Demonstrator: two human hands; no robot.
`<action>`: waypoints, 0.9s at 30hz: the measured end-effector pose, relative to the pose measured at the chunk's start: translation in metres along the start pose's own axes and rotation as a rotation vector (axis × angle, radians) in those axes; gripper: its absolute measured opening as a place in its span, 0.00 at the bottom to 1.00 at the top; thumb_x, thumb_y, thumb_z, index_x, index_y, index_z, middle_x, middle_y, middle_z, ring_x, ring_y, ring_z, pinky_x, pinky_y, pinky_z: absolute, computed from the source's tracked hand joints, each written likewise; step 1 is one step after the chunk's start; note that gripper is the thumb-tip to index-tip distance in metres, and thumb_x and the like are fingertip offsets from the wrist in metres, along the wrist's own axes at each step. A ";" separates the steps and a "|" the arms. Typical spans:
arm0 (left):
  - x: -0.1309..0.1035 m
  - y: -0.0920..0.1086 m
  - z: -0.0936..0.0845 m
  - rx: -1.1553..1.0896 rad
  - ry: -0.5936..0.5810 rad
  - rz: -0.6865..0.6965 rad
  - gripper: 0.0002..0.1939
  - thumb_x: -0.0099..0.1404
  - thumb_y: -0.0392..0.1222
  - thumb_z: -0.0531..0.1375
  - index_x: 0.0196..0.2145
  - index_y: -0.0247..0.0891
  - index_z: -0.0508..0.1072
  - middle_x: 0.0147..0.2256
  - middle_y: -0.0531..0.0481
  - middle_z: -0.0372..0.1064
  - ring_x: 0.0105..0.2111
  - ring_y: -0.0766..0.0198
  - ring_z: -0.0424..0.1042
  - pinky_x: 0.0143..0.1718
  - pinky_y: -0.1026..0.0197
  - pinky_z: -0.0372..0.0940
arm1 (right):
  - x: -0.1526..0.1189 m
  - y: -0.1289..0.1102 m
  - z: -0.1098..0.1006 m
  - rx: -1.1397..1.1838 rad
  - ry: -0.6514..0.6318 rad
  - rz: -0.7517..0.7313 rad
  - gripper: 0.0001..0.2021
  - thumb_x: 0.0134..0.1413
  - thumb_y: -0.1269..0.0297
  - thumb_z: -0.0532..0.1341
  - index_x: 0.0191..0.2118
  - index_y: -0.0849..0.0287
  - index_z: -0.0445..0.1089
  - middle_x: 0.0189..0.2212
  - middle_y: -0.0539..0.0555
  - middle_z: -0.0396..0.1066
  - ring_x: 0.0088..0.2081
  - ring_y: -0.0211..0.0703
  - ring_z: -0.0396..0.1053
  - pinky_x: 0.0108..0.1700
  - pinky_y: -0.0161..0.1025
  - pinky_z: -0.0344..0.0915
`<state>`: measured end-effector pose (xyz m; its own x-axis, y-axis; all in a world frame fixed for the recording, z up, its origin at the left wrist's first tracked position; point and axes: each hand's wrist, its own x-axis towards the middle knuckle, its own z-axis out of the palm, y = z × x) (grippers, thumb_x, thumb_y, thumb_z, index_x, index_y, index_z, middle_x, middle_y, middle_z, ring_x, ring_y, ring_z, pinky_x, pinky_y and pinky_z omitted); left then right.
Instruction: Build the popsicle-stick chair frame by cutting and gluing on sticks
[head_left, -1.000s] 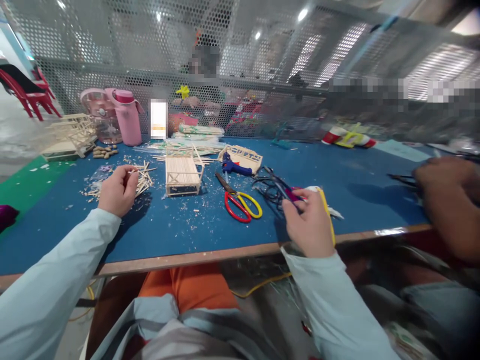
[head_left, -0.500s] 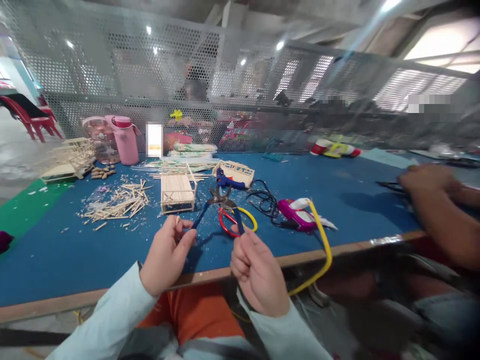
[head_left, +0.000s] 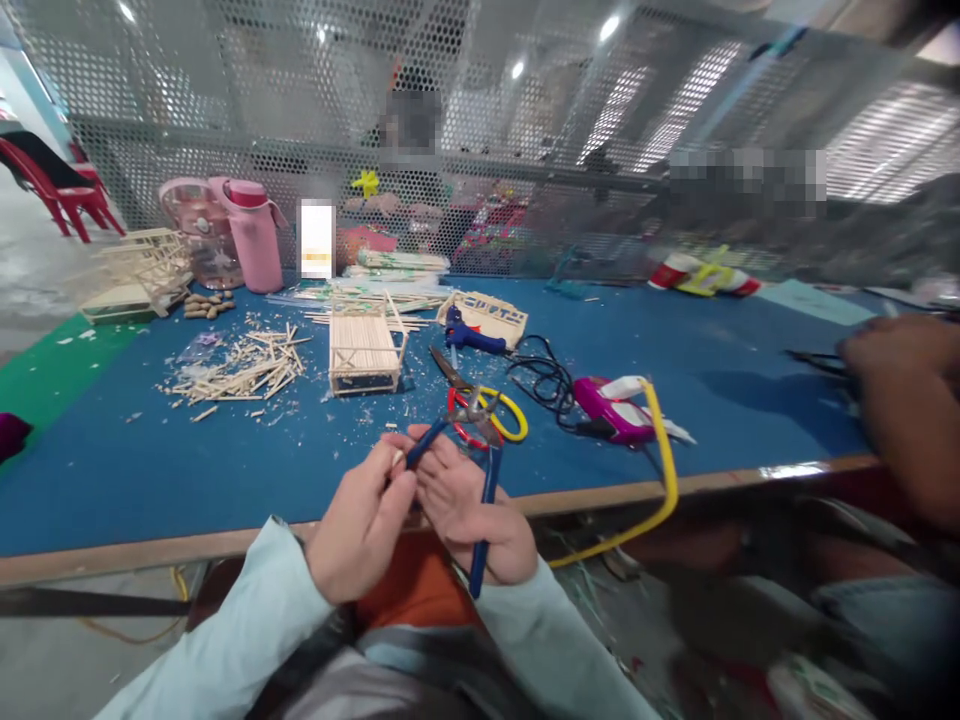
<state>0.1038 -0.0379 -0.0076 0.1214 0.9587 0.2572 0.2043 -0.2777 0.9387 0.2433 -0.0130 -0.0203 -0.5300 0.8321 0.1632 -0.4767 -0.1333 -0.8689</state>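
Note:
Blue-handled cutting pliers [head_left: 491,478] are spread apart over the table's front edge, jaws pointing away from me. The fingers of my left hand [head_left: 364,525] are closed on the end of one handle. A small pale bit shows at its fingertips, too small to name. My right hand [head_left: 469,510] is turned palm up beneath the pliers, fingers stretched towards my left fingertips. Across its thumb side lies the other handle, not wrapped by the fingers. Behind the jaws, scissors [head_left: 512,412] with red and yellow handles lie on the table.
A small stick-built model [head_left: 365,350], loose cut sticks [head_left: 262,368], a blue glue gun [head_left: 476,335] and a purple tool [head_left: 611,408] with a yellow strap lie beyond. A pink bottle [head_left: 256,240] stands at the back left. Another person's arm [head_left: 907,400] rests at right.
My right hand has let go of its pliers handle and turned palm up, moving left under the tool. The pliers have come closer to me. My left hand keeps its grip.

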 end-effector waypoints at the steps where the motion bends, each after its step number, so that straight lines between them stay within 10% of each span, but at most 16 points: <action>1: 0.001 0.001 -0.002 -0.051 0.034 -0.022 0.11 0.68 0.45 0.48 0.32 0.41 0.66 0.31 0.50 0.66 0.32 0.63 0.65 0.34 0.62 0.60 | 0.000 -0.002 -0.001 -0.023 0.049 -0.038 0.40 0.22 0.70 0.55 0.53 0.53 0.57 0.54 0.60 0.65 0.56 0.53 0.63 0.59 0.55 0.57; 8: 0.018 -0.003 -0.016 -0.406 0.166 -0.268 0.18 0.63 0.57 0.54 0.41 0.39 0.67 0.25 0.55 0.66 0.15 0.72 0.54 0.15 0.66 0.49 | -0.006 -0.059 -0.018 -0.702 0.198 -0.120 0.33 0.40 0.71 0.57 0.57 0.52 0.58 0.47 0.56 0.67 0.50 0.49 0.68 0.57 0.52 0.61; 13: 0.021 -0.005 -0.017 -0.431 0.191 -0.302 0.23 0.61 0.54 0.59 0.47 0.35 0.69 0.21 0.59 0.60 0.16 0.74 0.54 0.17 0.69 0.51 | 0.001 -0.079 -0.020 -1.465 -0.027 0.033 0.35 0.41 0.73 0.56 0.61 0.61 0.59 0.54 0.62 0.65 0.57 0.53 0.63 0.61 0.52 0.57; 27: 0.020 -0.003 -0.018 -0.409 0.104 -0.350 0.18 0.55 0.56 0.63 0.26 0.35 0.72 0.23 0.49 0.71 0.21 0.68 0.70 0.25 0.65 0.67 | 0.019 -0.067 -0.008 -1.676 -0.128 0.202 0.39 0.41 0.75 0.56 0.64 0.69 0.54 0.53 0.66 0.63 0.55 0.55 0.62 0.60 0.52 0.58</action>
<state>0.0882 -0.0171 -0.0011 0.0128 0.9963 -0.0849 -0.1814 0.0858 0.9797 0.2703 0.0159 0.0373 -0.5741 0.8176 -0.0432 0.7696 0.5209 -0.3694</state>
